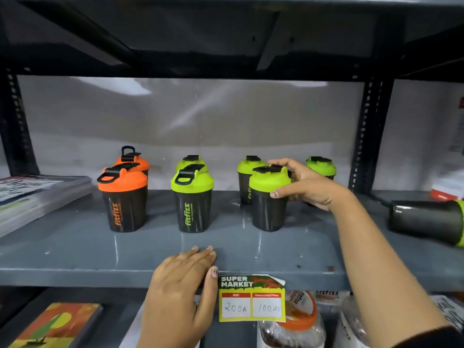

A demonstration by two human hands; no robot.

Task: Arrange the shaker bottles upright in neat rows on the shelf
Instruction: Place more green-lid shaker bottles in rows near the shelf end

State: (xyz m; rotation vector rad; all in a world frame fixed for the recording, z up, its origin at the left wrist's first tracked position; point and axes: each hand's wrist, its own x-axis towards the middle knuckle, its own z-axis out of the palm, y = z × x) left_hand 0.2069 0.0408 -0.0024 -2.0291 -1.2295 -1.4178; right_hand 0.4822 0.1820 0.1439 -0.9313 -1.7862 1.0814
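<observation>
Several black shaker bottles stand upright on the grey shelf (75, 247) in two rows. At the left are two orange-lidded ones (124, 199), one behind the other. In the middle a green-lidded bottle (192, 199) stands in front of another (191, 162). My right hand (305, 183) grips the green lid of the front right bottle (268, 204), which stands upright. Behind it are two more green-lidded bottles (248, 167), (322, 167). One bottle (426, 221) lies on its side at the far right. My left hand (183, 285) rests flat on the shelf's front edge.
A stack of magazines (32, 197) lies at the shelf's left end. A price tag (251, 298) hangs from the front lip. Black slotted uprights (364, 136) frame the bay. Below are a book (55, 325) and plastic jars (296, 322).
</observation>
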